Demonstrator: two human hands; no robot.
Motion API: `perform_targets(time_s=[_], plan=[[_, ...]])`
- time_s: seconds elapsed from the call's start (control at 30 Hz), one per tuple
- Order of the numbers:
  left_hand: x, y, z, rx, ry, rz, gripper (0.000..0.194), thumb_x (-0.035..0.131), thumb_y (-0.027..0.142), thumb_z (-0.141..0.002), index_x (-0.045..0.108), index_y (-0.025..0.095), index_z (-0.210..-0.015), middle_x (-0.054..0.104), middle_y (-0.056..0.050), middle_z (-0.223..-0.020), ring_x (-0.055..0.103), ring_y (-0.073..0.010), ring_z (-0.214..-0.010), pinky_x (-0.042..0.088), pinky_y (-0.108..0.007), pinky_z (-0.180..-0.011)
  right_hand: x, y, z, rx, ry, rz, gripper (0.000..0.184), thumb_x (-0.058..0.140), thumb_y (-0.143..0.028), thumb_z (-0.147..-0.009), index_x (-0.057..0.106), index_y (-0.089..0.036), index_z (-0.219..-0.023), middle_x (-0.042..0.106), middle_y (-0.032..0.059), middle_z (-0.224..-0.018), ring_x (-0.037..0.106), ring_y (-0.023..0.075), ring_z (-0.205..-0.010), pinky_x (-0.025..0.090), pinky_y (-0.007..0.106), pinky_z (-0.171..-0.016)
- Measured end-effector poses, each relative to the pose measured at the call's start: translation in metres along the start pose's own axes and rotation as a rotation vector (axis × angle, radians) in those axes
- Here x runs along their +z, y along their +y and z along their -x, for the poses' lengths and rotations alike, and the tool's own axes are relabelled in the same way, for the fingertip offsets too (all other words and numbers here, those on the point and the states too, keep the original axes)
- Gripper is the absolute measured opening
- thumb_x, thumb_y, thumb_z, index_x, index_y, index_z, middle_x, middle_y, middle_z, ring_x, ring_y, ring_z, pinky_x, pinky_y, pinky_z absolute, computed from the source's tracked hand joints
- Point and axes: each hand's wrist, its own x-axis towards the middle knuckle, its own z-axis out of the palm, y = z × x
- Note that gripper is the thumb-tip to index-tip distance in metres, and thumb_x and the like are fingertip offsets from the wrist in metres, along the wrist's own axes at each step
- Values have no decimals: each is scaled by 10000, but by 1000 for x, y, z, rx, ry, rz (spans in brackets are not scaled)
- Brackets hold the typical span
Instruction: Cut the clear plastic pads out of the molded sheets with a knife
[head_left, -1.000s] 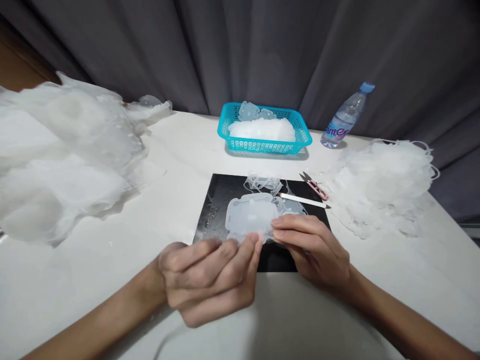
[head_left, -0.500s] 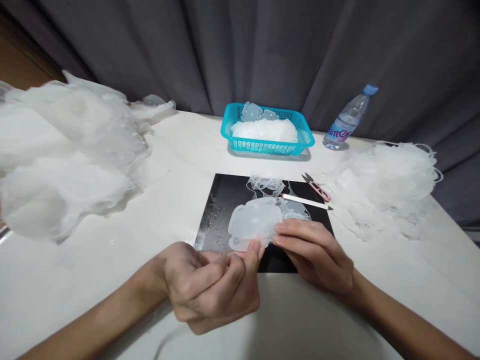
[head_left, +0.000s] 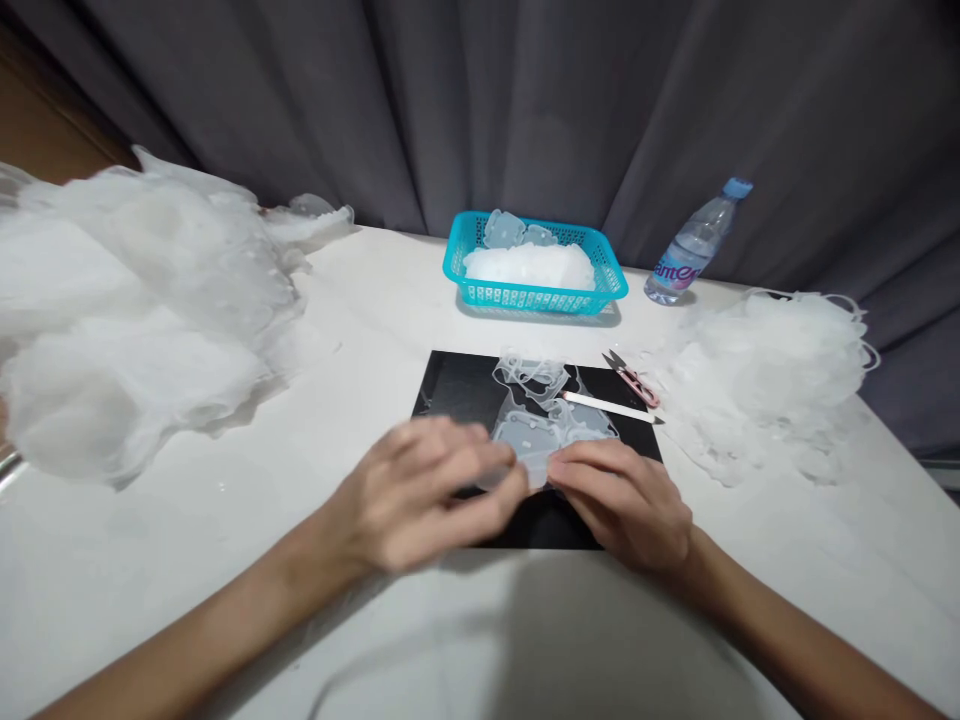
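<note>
Over a black mat point(head_left: 457, 380), a thin translucent rubbery piece point(head_left: 538, 466) spans the space between my two hands, tilted so that little of its face shows. My right hand point(head_left: 626, 500) pinches its right edge between thumb and fingers. At its left edge is my left hand point(head_left: 439, 490), blurred by motion, with thumb and fingertips closed on it. Just behind lie another flat translucent piece point(head_left: 525, 430) and a tangle of thin trimmed strips point(head_left: 531, 372). A white pen-shaped tool point(head_left: 611, 406) rests across the mat's right side.
Pink-handled thread snips point(head_left: 631, 380) lie by the mat's back right corner. Behind stands a turquoise basket point(head_left: 540, 298) holding white pieces, with a water bottle point(head_left: 694, 245) to its right. Heaped translucent sheets point(head_left: 142, 300) fill the left; a pile of scraps point(head_left: 780, 370) is at right.
The translucent piece has gone from facing me broadly to being tilted and mostly hidden. My left hand has turned over from a curled fist and moved slightly up; my right hand barely moved.
</note>
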Motion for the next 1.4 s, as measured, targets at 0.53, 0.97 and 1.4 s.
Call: perform_targets(time_s=[0.53, 0.97, 1.4], plan=[[2, -16, -27, -429, 32, 497, 154, 809, 225, -870, 761, 211, -1015, 778, -22, -931, 716, -152, -817, 575, -239, -702, 12, 4, -6, 414, 14, -394, 104, 613, -123, -973, 614, -198, -1046, 651, 22, -917, 670, 119, -756, 628, 231, -662], [4, -17, -22, -420, -14, 440, 154, 777, 264, -902, 748, 207, -1042, 767, -20, -896, 707, -150, -783, 575, -245, -687, 11, 4, -11, 473, -30, -388, 22, 612, -186, -976, 631, -194, -982, 667, 15, -843, 652, 121, -683, 584, 255, -632], [9, -19, -10, -186, -107, 288, 140, 712, 191, -950, 643, 220, -1068, 707, -6, -899, 669, -148, -798, 536, -295, -793, 5, 8, -21, 339, 22, -327, 140, 702, -104, -938, 728, -210, -1025, 747, 23, -924, 664, 166, -863, 537, 354, -813]])
